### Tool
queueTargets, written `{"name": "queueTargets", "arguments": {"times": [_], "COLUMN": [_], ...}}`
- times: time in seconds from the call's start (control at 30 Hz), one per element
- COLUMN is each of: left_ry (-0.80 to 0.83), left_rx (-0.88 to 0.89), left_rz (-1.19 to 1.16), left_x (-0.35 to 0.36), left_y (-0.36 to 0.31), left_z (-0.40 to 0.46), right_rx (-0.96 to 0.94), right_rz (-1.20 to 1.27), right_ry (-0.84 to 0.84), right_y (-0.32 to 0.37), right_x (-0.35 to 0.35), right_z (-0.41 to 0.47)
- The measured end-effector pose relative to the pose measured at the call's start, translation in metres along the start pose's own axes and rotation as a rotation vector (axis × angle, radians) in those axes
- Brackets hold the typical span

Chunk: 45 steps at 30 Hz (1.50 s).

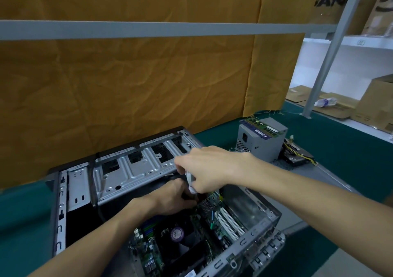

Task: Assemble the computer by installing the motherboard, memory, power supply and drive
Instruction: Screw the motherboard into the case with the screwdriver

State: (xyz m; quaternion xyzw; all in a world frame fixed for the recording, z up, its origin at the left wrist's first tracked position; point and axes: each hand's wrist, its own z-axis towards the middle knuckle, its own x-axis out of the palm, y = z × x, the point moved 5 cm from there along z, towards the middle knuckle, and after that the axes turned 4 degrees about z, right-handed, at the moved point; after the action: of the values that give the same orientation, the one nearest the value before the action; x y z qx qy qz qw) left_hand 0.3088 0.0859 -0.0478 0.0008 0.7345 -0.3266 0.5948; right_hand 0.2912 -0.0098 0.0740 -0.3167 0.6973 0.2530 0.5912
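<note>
An open grey computer case [131, 170] lies on the green table, its drive cage swung up at the back. The motherboard [212, 219] sits inside, with a black CPU fan [178, 236] and white expansion slots. My left hand [172, 198] reaches into the case near the board's far edge, fingers curled on something dark that I cannot make out. Just above it, my right hand [208, 168] pinches a white connector or tool [190, 181]. Behind the case stands the grey power supply [258, 144], with memory sticks [262, 127] lying on top. A drive [299, 156] lies to its right.
An orange-brown cloth [127, 85] hangs behind the table on a grey rail. A grey post [327, 63] rises at the right. Cardboard boxes [374, 100] and a plastic bottle [325, 102] sit on shelves beyond. The power supply's yellow and black cables [297, 149] trail over the drive.
</note>
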Motion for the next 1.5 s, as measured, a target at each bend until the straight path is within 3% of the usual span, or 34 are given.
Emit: {"name": "queueTargets", "arguments": {"times": [0.1,0.23,0.4,0.5,0.63,0.73,0.83,0.93,1.0,1.17,1.27,1.33,1.43,1.5], "left_ry": [0.009,0.049,0.066,-0.001,-0.086,-0.112,-0.106,-0.103,-0.062,0.128,0.331,0.417,0.383,0.347], "left_rx": [-0.015,-0.028,-0.039,-0.033,0.039,0.009,-0.003,0.008,-0.002,-0.125,-0.243,-0.294,-0.265,-0.244], "left_rz": [-0.006,0.076,0.088,0.063,-0.058,-0.048,-0.041,-0.053,-0.004,0.105,0.17,0.175,0.239,0.242], "left_x": [0.001,-0.001,0.002,0.003,0.004,0.001,-0.001,-0.001,-0.003,-0.005,0.003,0.007,0.005,0.003], "left_y": [-0.001,-0.002,-0.002,-0.002,-0.006,-0.001,-0.002,-0.004,-0.007,-0.008,-0.007,-0.01,-0.017,-0.02], "left_z": [-0.001,-0.002,-0.002,-0.001,-0.004,-0.002,-0.001,-0.001,-0.001,-0.012,-0.03,-0.041,-0.049,-0.051], "right_rx": [0.027,0.015,0.102,0.075,0.083,0.009,0.033,0.067,0.052,0.054,0.073,0.058,0.093,0.112], "right_rz": [-0.104,0.016,-0.09,0.017,-0.096,0.05,-0.033,0.013,0.113,-0.026,0.092,0.139,-0.05,-0.014], "right_ry": [-0.077,-0.011,-0.055,-0.021,-0.131,-0.06,-0.111,-0.017,0.069,-0.108,0.059,0.062,-0.072,-0.022], "right_y": [0.001,-0.001,-0.008,-0.009,-0.005,-0.006,-0.006,-0.011,-0.013,-0.006,-0.013,-0.013,-0.009,-0.012], "right_x": [0.0,-0.003,-0.003,-0.004,0.005,0.0,-0.001,0.006,0.006,0.005,0.003,0.0,0.005,0.006], "right_z": [0.001,0.002,0.005,0.006,0.005,0.0,0.0,-0.002,-0.005,-0.001,-0.005,-0.007,-0.003,-0.002]}}
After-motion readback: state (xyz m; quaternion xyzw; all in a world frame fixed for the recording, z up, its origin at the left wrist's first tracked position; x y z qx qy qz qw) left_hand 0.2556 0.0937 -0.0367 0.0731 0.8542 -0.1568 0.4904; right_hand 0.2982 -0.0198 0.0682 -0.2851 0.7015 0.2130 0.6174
